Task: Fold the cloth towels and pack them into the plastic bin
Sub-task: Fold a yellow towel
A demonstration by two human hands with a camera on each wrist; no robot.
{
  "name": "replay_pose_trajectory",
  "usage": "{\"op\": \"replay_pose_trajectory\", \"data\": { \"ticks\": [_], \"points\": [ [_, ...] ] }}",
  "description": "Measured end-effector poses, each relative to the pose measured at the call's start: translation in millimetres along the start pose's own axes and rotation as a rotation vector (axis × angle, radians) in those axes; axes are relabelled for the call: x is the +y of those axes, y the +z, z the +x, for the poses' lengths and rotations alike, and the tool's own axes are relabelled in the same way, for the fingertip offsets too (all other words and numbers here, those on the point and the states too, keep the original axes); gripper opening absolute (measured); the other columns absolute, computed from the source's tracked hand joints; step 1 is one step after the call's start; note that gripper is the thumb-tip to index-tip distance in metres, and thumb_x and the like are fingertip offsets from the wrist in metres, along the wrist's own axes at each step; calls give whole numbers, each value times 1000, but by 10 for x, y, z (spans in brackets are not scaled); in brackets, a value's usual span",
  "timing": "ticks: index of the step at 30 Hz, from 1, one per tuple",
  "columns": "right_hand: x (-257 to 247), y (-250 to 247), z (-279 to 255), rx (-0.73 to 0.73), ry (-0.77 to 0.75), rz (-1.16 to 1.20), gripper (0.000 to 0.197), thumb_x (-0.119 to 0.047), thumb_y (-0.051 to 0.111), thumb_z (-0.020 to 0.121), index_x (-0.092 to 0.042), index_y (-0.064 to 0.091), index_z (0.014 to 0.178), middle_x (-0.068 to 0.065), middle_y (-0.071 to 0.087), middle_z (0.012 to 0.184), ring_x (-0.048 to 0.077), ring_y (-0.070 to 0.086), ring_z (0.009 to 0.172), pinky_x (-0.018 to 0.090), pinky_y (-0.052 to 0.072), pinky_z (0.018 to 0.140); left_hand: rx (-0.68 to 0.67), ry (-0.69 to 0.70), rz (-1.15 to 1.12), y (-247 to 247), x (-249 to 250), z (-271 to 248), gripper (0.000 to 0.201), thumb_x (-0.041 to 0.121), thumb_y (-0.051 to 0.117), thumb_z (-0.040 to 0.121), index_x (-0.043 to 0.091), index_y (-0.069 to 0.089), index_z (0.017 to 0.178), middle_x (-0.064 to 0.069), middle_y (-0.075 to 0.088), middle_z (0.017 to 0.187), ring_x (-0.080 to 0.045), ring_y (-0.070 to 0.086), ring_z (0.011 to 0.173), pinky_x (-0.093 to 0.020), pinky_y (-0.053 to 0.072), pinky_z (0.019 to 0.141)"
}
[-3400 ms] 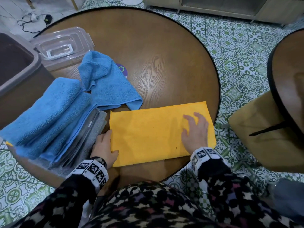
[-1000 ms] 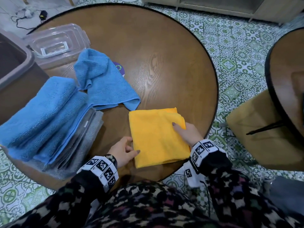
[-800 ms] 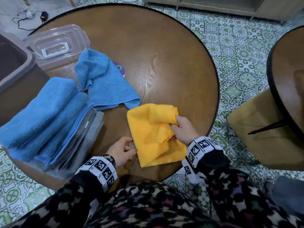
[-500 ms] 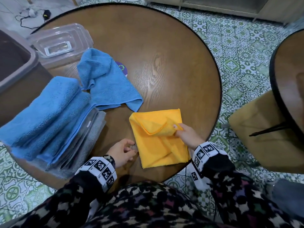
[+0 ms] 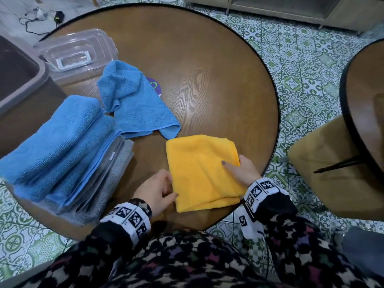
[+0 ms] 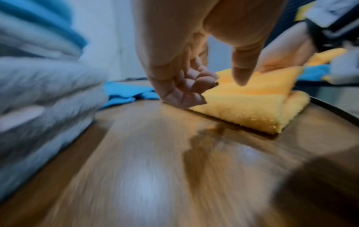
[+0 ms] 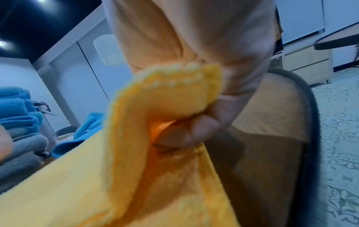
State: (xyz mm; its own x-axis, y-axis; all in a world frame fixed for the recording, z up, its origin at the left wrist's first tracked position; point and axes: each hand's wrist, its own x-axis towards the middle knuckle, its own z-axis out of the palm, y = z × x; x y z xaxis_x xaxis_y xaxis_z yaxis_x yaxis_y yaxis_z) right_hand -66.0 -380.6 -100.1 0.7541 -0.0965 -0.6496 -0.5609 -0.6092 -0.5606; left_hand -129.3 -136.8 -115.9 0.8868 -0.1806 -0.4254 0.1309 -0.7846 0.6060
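Note:
A yellow towel [image 5: 201,173], folded into a thick square, lies flat near the front edge of the round wooden table [image 5: 207,69]. My right hand [image 5: 236,167] pinches its right edge, thumb on top; in the right wrist view my right hand [image 7: 184,122] has its fingers curled round the yellow hem [image 7: 170,86]. My left hand [image 5: 171,187] rests against the towel's left edge with loosely curled fingers. In the left wrist view my left hand [image 6: 217,86] has its thumb above the yellow towel [image 6: 252,110], apart from it. A clear plastic container [image 5: 76,55] sits at the far left.
A loose blue towel [image 5: 135,104] lies crumpled behind the yellow one. Folded blue towels [image 5: 56,138] are stacked at the left over clear plastic and grey cloth [image 5: 116,175]. A brown bin [image 5: 18,80] stands at the left; a second table [image 5: 365,100] and chair are at the right.
The long yellow towel was folded in half. My right hand lifted its top layer, then laid it flat again. My left hand moved from beside the towel to its left edge.

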Motion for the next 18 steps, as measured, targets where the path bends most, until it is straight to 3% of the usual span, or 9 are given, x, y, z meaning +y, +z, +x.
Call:
{"op": "replay_pose_trajectory", "data": {
  "ticks": [2, 5, 8, 10, 12, 15, 18],
  "points": [
    [55, -1, -8, -24, -1, -24, 52, -31, 58, 91, -7, 40, 134, 12, 48, 134, 29, 47, 120, 34, 39, 93, -93, 142, 135, 6, 133, -26, 31, 39, 65, 82, 27, 40, 97, 12, 43, 76, -6, 43, 64, -26, 40, 60],
    [42, 38, -38, -45, -32, -64, 55, -24, 59, 91, -6, 36, 138, 13, 46, 138, 29, 44, 125, 34, 36, 98, -229, 205, 307, 99, 233, -6, 34, 46, 58, 85, 26, 43, 109, 12, 43, 93, -10, 46, 81, -25, 40, 70],
    [29, 124, -52, -75, -74, -94, 55, -21, 57, 92, -7, 34, 140, 12, 44, 140, 29, 43, 127, 34, 35, 101, -268, 244, 550, 192, 268, 43, 39, 43, 53, 89, 21, 39, 118, 4, 46, 111, -18, 51, 101, -28, 40, 74],
    [19, 168, -77, -97, -109, -106, 54, -20, 56, 92, -9, 35, 141, 11, 45, 141, 29, 43, 127, 33, 35, 101, -273, 257, 614, 242, 274, 70, 33, 37, 47, 93, 18, 38, 118, 1, 47, 115, -22, 51, 105, -33, 43, 77],
    [-7, 163, -106, -76, -156, -94, 51, -17, 56, 92, -9, 38, 139, 10, 48, 138, 28, 45, 125, 30, 36, 98, -260, 255, 527, 210, 257, 102, 24, 32, 46, 93, 19, 43, 113, 1, 49, 109, -21, 52, 102, -32, 43, 77],
    [-9, 77, -138, -3, -193, 39, 45, -16, 56, 93, -9, 43, 135, 6, 53, 127, 22, 49, 117, 25, 37, 92, -213, 273, 287, 99, 143, 106, 13, 30, 58, 88, 19, 55, 96, 13, 45, 84, -10, 49, 81, -27, 43, 74],
    [85, 6, -128, 2, -132, 141, 41, -14, 54, 93, -9, 46, 132, 8, 55, 126, 25, 51, 116, 35, 42, 96, -45, 328, 151, -26, -37, 25, 14, 25, 71, 80, 17, 60, 79, 19, 39, 70, 4, 41, 62, -17, 36, 60]
  ]
}}
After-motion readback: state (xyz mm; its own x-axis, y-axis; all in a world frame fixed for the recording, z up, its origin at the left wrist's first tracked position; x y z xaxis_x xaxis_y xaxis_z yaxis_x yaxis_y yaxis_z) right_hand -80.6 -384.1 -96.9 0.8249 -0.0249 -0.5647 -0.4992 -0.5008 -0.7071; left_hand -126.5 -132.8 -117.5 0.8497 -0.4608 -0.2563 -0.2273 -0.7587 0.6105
